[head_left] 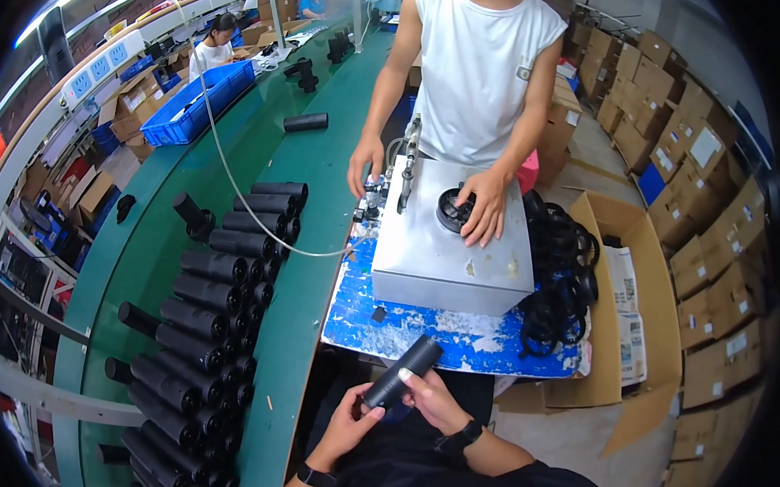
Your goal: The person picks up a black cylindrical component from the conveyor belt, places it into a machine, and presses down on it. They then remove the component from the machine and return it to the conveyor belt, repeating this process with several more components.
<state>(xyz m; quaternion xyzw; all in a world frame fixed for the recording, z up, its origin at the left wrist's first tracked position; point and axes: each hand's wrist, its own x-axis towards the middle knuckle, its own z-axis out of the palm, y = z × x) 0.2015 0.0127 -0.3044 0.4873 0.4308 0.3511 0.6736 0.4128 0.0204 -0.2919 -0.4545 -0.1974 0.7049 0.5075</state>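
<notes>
A black textured tube [421, 355] is held tilted in front of my body, its far end pointing up and to the right. My left hand [349, 425] is closed round its lower end, fingers partly hidden behind it. Higher up the tube, my right hand [436, 403] grips the side with its thumb pressed on the surface. Just beyond is a worn blue-topped table [349, 310] bearing a metal box [434, 263]. A co-worker's hand [486, 206] rests on a round black part [449, 210] on that box, and their other hand [366, 162] touches small metal fittings.
Black tubes [185, 339] lie stacked on the green bench [282, 370] at my left, with a blue crate [201, 104] farther back. Black rings [561, 279] hang beside an open carton [659, 319] on the right. A pale hose [220, 146] arcs across the bench. Boxes [722, 272] line the right.
</notes>
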